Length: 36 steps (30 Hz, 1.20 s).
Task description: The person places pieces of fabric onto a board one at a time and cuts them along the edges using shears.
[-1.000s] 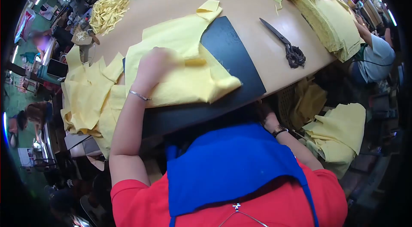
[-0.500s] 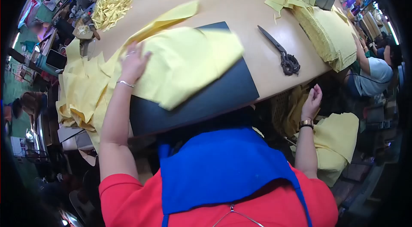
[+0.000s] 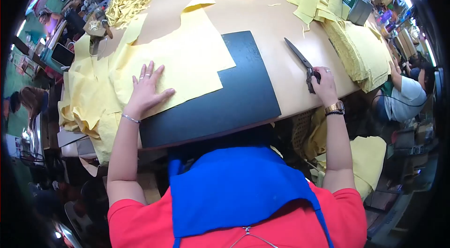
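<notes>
Yellow cloth (image 3: 180, 58) lies under a spread left hand (image 3: 147, 91) as the right hand (image 3: 325, 84) meets the scissors (image 3: 297, 51)

At a broad table (image 3: 253, 16), the cloth rests partly over a black board (image 3: 246, 96), its notched right edge on the dark surface and its far end curled up. The left hand lies palm down near the cloth's near edge, fingers apart, pinching nothing. At right, the right hand's fingers curl at the scissors' dark handle; whether they have closed firmly, or passed through the loops, cannot be told. The blades point far and left, along the table.

Good handling here would seem to call for light, even pressure from the left palm, so the cloth neither creases nor slides on the board, and for seating the right thumb and fingers fully before the scissors leave the table. Tips are best held low and away from the flat hand. Loose cloth (image 3: 84, 96) at left could drag on the piece if tugged.
</notes>
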Available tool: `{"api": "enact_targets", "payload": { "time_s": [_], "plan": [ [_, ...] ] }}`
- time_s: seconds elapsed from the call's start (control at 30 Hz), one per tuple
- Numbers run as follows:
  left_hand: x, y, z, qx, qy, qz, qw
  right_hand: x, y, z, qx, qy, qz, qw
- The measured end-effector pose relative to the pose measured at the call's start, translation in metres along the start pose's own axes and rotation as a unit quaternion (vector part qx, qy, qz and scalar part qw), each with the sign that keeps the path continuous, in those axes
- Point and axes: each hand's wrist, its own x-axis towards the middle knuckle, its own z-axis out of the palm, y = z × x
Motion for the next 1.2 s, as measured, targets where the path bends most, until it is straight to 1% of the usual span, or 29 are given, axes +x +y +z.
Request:
{"api": "enact_targets", "payload": {
  "time_s": [0.07, 0.1, 0.2, 0.23, 0.27, 0.33, 0.37, 0.4, 0.47, 0.53, 0.6, 0.67, 0.7, 0.8, 0.87, 0.93, 1.07, 1.2],
  "plan": [
    [-0.001, 0.016, 0.000, -0.019, 0.024, 0.040, 0.999, -0.002, -0.005, -0.008, -0.005, -0.038, 0.008, 0.999],
    [0.002, 0.026, -0.001, -0.032, 0.033, 0.078, 0.996, -0.004, -0.005, -0.006, 0.054, -0.061, 0.074, 0.994],
    [0.019, 0.054, 0.005, -0.066, 0.025, 0.174, 0.982, -0.004, -0.002, -0.013, 0.004, -0.095, 0.098, 0.991],
    [0.024, 0.062, 0.010, -0.062, 0.043, 0.211, 0.974, -0.003, 0.006, -0.011, -0.004, -0.116, 0.112, 0.987],
    [0.029, 0.069, 0.019, -0.054, 0.039, 0.206, 0.976, 0.001, 0.016, -0.013, -0.008, -0.172, 0.114, 0.978],
    [0.039, 0.080, 0.033, -0.040, 0.033, 0.196, 0.979, 0.000, 0.012, -0.021, 0.015, -0.229, 0.144, 0.963],
    [0.041, 0.083, 0.034, -0.047, 0.026, 0.191, 0.980, -0.003, 0.007, -0.025, 0.183, -0.254, 0.210, 0.926],
    [0.040, 0.084, 0.034, -0.061, 0.024, 0.183, 0.981, -0.010, -0.004, -0.028, 0.344, -0.273, 0.269, 0.857],
    [0.037, 0.087, 0.036, -0.088, 0.010, 0.169, 0.982, -0.031, -0.049, -0.038, 0.501, -0.244, 0.309, 0.771],
    [0.029, 0.090, 0.038, -0.152, 0.012, 0.160, 0.975, -0.065, -0.064, -0.028, 0.602, -0.233, 0.287, 0.707],
    [0.023, 0.096, 0.037, -0.202, 0.001, 0.155, 0.967, -0.099, -0.079, -0.018, 0.693, -0.250, 0.263, 0.623],
    [0.015, 0.101, 0.033, -0.236, -0.020, 0.150, 0.960, -0.126, -0.101, -0.012, 0.757, -0.308, 0.265, 0.512],
    [0.010, 0.102, 0.033, -0.196, -0.022, 0.165, 0.966, -0.137, -0.111, -0.011, 0.745, -0.334, 0.304, 0.491],
    [-0.007, 0.106, 0.033, -0.094, -0.021, 0.204, 0.974, -0.156, -0.120, 0.006, 0.748, -0.369, 0.278, 0.476],
    [-0.015, 0.109, 0.031, -0.047, -0.005, 0.221, 0.974, -0.154, -0.128, 0.004, 0.737, -0.352, 0.283, 0.502],
    [-0.020, 0.108, 0.032, -0.039, -0.004, 0.226, 0.973, -0.148, -0.134, 0.002, 0.726, -0.345, 0.281, 0.525],
    [-0.023, 0.108, 0.030, -0.040, -0.001, 0.227, 0.973, -0.135, -0.147, -0.006, 0.667, -0.340, 0.269, 0.606],
    [-0.021, 0.108, 0.032, -0.044, 0.003, 0.222, 0.974, -0.136, -0.147, -0.003, 0.671, -0.336, 0.272, 0.602]
  ]
}}
